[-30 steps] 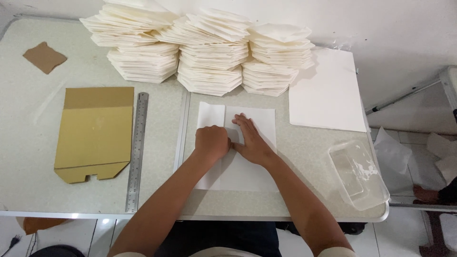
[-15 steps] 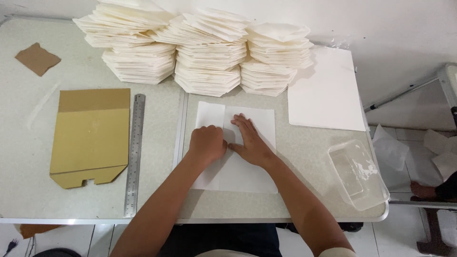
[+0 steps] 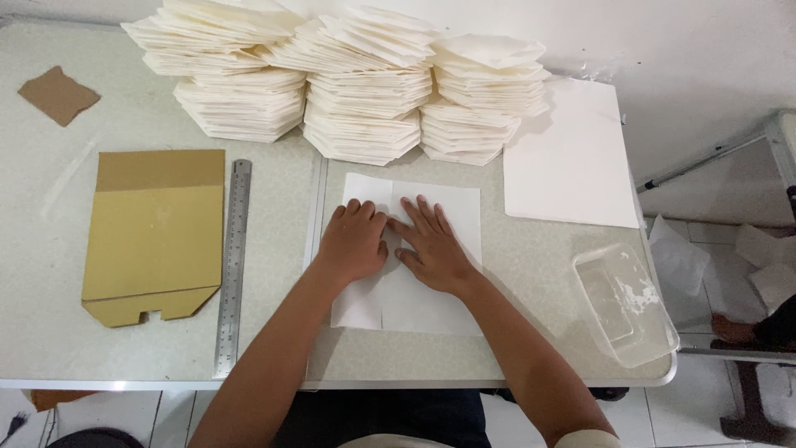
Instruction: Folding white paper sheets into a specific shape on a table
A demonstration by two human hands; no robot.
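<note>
Tabletop point(image 3: 531, 274), white sheet point(image 3: 439, 299) lengthwise toward person

Flat brown cardboard package blank point(image 3: 154, 236) left on table; clear plastic container point(image 3: 623, 304) at right edge

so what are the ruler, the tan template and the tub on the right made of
The ruler looks like steel: grey, with a dull sheen and fine edge markings. The tan template seems to be matte brown cardboard, with a fold line and a cut notch. The tub appears to be clear, glossy plastic, with white residue inside.
</note>
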